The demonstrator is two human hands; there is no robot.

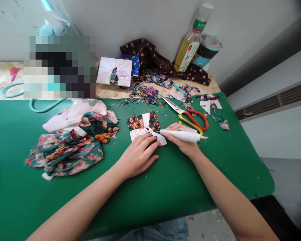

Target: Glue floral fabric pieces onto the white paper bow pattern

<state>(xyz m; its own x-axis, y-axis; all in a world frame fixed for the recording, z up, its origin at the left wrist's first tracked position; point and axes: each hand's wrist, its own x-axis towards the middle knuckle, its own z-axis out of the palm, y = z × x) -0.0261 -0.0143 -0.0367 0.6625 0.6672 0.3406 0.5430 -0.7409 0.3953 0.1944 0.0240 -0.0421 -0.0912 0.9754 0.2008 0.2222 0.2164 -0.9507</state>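
Square of patchwork in dark floral cloth and white pieces, marked with thin dark curved lines (145, 123), lies flat on a smooth green table covering (165, 194), directly in front of the person. The left hand (141, 152) rests palm down, fingers extended and gripping nothing, with its fingertips over the near part of the square. The right hand (184, 146) is closed around a tapered white tube with a thin pale stick projecting from its rear end (184, 134); the tube's narrow tip points at the right edge of the square, though whether it touches cannot be told. The two hands are apart but near each other. Just beyond the right hand lie metal scissors with one red and one yellow handle (181, 110), blades pointing away and to the left. A crumpled heap of green floral fabric (72, 154) lies to the left, and small multicoloured cloth scraps (146, 93) lie behind the square. The square is probably light, thin and pliable, apt to slide on the smooth covering; it is best steadied by flat fingers near its margin and lifted by opposite edges. The tube appears soft and squeezable, best held near the narrow end for control.
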